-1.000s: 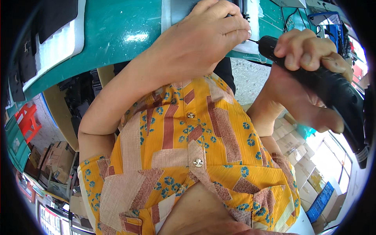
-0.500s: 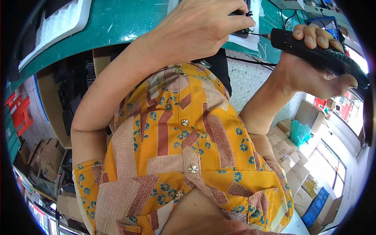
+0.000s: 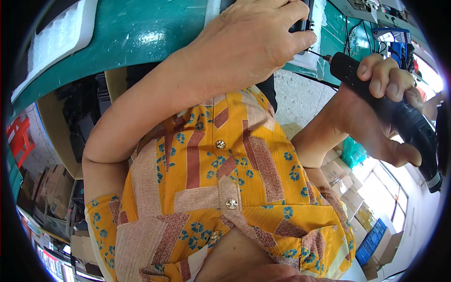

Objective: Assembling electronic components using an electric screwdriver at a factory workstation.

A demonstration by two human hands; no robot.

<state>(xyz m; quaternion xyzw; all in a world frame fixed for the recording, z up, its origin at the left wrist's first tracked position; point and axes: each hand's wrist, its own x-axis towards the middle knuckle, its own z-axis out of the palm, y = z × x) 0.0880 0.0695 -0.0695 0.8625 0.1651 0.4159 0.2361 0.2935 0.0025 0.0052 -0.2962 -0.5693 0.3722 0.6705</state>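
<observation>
At the near edge of the worktop (image 3: 150,33), my right hand (image 3: 361,110) is holding a black driver (image 3: 406,115), its thin tip (image 3: 319,54) pointing at the dark part (image 3: 299,26). My left hand (image 3: 263,37) is lying over that part; I cannot tell if it is gripping. I should be aiming straight and pushing softly. Bare worktop is lying between my left arm (image 3: 159,89) and the white tray (image 3: 61,42)

Table (image 3: 141,44): green, reflecting light. Speckled floor (image 3: 298,91): below the table. Red stool (image 3: 19,137): near the table's left end. Bright window (image 3: 378,185): right of the table.
</observation>
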